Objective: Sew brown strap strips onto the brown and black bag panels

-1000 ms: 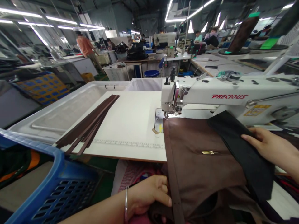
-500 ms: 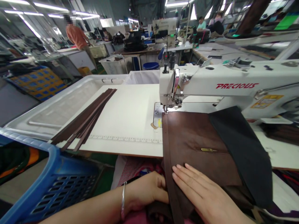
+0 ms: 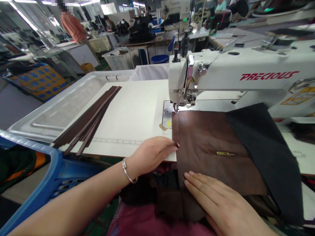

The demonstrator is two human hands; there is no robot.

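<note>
A brown leather-like panel [image 3: 204,131] with a brass zipper pull [image 3: 225,153] lies on the white sewing table, its top left corner under the needle of the sewing machine [image 3: 182,78]. My left hand [image 3: 152,154], with a bracelet on its wrist, pinches the brown strip [image 3: 175,126] along the panel's left edge. Flat on the lower part of the panel rests my right hand [image 3: 216,200], fingers stretched out. Black material [image 3: 265,154] is folded over the panel's right side.
Several brown strips [image 3: 91,118] lie on the table's left part, beside a clear plastic tray [image 3: 61,98]. A blue basket [image 3: 56,170] stands at lower left. A person [image 3: 73,28] stands in the background.
My left hand has moved up along the panel's left edge and now pinches the strip there. My right hand stays flat on the panel. The view has shifted slightly.
</note>
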